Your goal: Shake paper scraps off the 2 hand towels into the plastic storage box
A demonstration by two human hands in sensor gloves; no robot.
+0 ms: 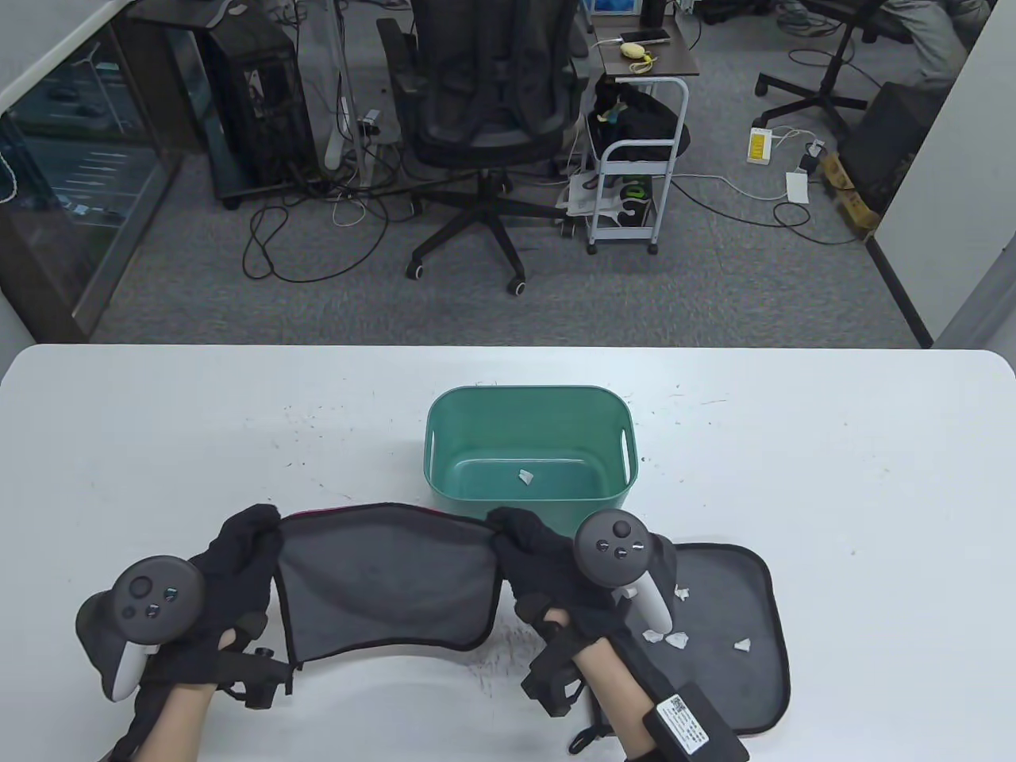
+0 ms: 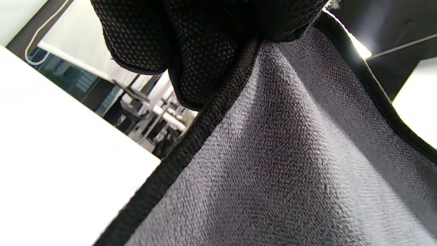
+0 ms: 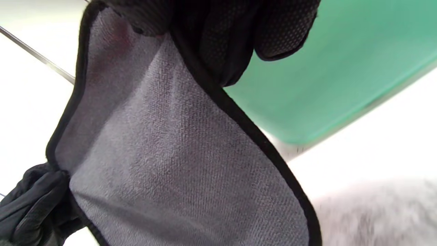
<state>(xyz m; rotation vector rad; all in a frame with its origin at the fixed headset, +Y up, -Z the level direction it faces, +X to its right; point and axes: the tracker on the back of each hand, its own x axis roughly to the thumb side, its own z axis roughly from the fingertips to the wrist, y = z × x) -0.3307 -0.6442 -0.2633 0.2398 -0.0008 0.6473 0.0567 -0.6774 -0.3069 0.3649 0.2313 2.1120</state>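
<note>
A grey hand towel (image 1: pixel 389 579) with black trim hangs stretched between both hands, just in front of the green plastic storage box (image 1: pixel 530 397). My left hand (image 1: pixel 242 548) grips its left top corner; my right hand (image 1: pixel 524 540) grips its right top corner. Up close, the wrist views show the gloved fingers (image 2: pixel 191 54) pinching the towel (image 2: pixel 290 153) hem, and fingers (image 3: pixel 218 41) holding the towel (image 3: pixel 164 153) beside the box (image 3: pixel 324 78) wall. One paper scrap (image 1: pixel 525 476) lies in the box. A second grey towel (image 1: pixel 730 619) lies flat at the right with several white scraps (image 1: pixel 676 639) on it.
The white table (image 1: pixel 873 476) carries small dark specks around the box. An office chair (image 1: pixel 484 119) and a small cart (image 1: pixel 635 175) stand on the floor beyond the table's far edge.
</note>
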